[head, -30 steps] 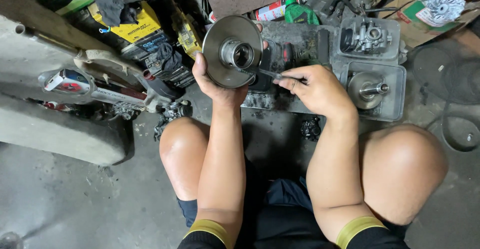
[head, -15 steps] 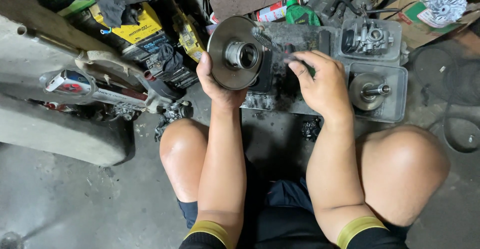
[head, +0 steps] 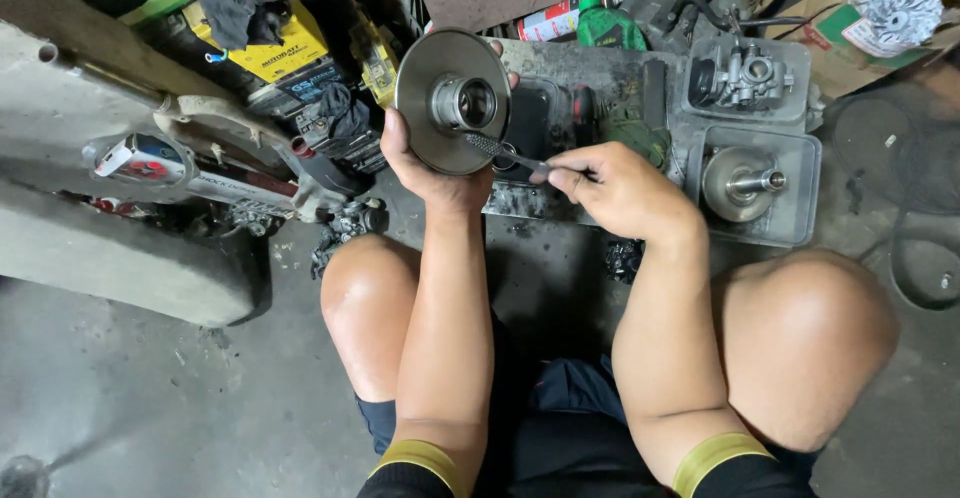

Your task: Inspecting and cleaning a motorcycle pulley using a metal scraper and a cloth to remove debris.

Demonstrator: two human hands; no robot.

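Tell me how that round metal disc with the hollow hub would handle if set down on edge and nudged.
The metal disc, gripped by the left hand, looks solid, so probably stiff and heavy for its size. Its round rim suggests it would roll or topple flat on edge. The surroundings look oily, so it may be slippery; the right hand holds a thin tool against it.

Materials as I read them from the head view: the pulley disc [head: 450, 103] is bare grey metal, satin on its face, brighter and glossier at the hub bore. The slim tool [head: 500, 150] is dull steel. The trays [head: 795, 173] look like matt grey plastic, grimy. The rag [head: 232, 6] is dark cloth. The floor [head: 150, 408] is rough, stained concrete.
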